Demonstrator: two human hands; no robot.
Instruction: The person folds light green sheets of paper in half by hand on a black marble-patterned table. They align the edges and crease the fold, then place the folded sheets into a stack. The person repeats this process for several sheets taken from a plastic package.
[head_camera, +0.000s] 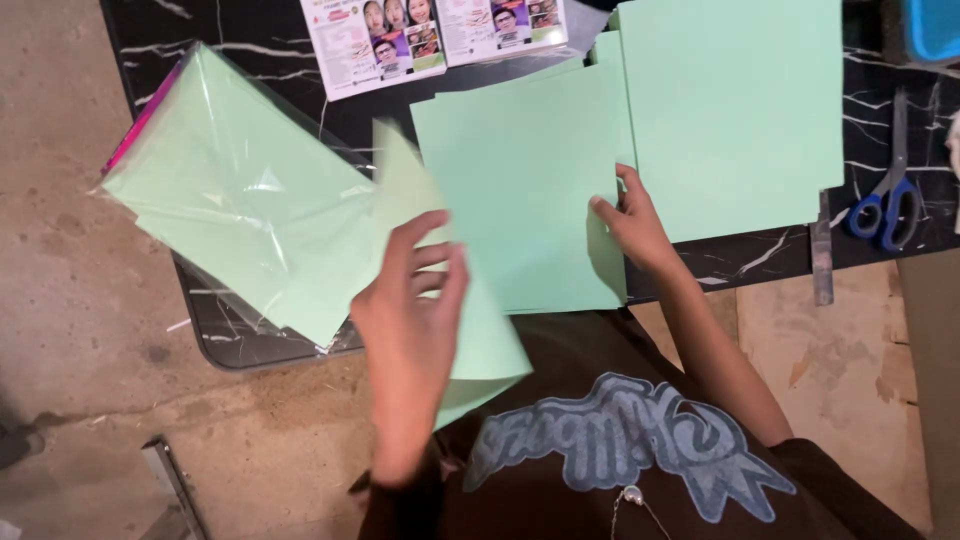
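A loose sheet of light green paper is held at the middle of the view, bowed and lifted off the table, apparently so that it can be kept apart from the rest. It is pinched by the left hand, whose fingers are loosely curled across its face; the thumb is hidden behind the sheet, so how firmly it is gripped cannot be told. At about two o'clock from it, a flat stack of green sheets is pressed down by the right hand, fingertips resting at its right edge, nothing being grasped; the stack seems steadied this way. A second green pile lies at one o'clock. At ten o'clock a clear plastic bag of green paper overhangs the edge of the black marbled table. Blue-handled scissors lie at three o'clock, printed leaflets at twelve.
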